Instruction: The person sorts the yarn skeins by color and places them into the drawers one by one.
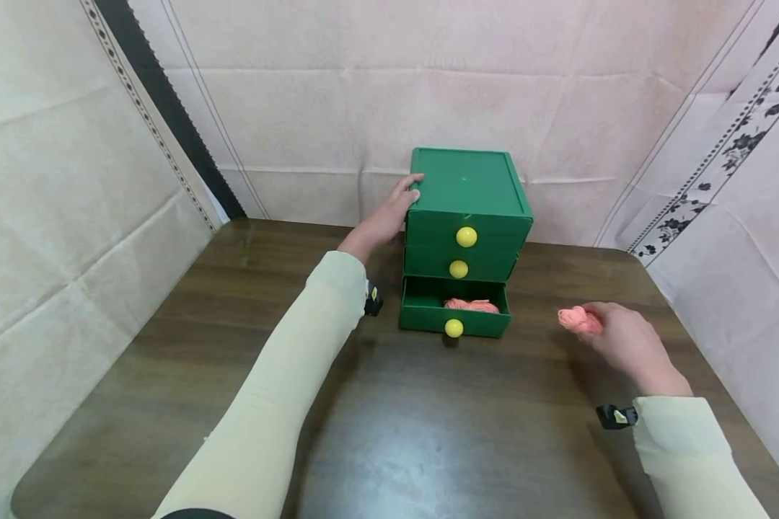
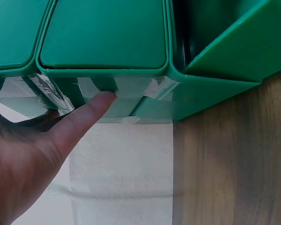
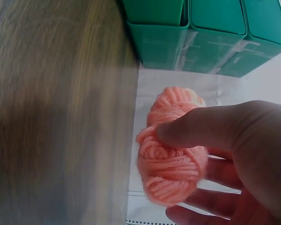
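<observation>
A green three-drawer unit (image 1: 467,180) with round yellow knobs stands at the back of the table. Its bottom drawer (image 1: 422,318) is pulled out, and a pink skein of yarn (image 1: 472,306) lies inside. My left hand (image 1: 389,216) rests against the unit's upper left side. In the left wrist view its extended thumb (image 2: 86,112) touches the taped side wall; the other fingers are mostly hidden. Off to the right of the unit, my right hand (image 1: 626,342) holds a small pink ball of yarn (image 3: 171,154) between thumb and fingers, above the table.
The brown wooden table (image 1: 389,432) has rounded corners. Pale cloth (image 1: 389,108) hangs behind it and along both sides, with a floral border (image 1: 720,158) at right. Clear tape (image 2: 131,89) runs along the unit's side. The upper two drawers are closed.
</observation>
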A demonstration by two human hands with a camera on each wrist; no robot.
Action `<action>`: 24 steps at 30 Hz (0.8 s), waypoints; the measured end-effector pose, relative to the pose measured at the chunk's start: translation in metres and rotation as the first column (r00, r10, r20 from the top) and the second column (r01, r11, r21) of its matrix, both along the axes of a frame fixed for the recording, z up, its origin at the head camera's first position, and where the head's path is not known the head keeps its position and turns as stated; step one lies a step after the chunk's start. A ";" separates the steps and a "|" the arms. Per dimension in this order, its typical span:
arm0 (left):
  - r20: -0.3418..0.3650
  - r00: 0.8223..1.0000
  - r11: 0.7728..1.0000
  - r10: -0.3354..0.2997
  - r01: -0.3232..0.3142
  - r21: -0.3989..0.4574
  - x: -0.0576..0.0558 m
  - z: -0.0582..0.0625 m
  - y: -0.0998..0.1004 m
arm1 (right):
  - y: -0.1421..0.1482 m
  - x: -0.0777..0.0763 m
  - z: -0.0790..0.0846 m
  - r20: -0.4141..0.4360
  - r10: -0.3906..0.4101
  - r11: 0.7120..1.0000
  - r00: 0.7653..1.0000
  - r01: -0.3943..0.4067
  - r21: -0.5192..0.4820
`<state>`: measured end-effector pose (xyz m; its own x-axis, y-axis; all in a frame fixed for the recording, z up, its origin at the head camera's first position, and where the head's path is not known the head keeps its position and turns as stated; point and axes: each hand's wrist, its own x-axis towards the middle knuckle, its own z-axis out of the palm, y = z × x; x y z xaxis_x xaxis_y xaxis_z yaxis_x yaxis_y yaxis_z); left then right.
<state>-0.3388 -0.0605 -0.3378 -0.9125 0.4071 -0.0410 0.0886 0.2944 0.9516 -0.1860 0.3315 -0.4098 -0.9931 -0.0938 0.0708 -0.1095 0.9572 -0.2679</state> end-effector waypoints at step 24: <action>-0.029 1.000 1.000 -0.001 0.001 0.006 0.003 -0.001 0.000 | -0.034 0.000 0.008 -0.115 0.027 0.998 0.993 -0.032 -0.044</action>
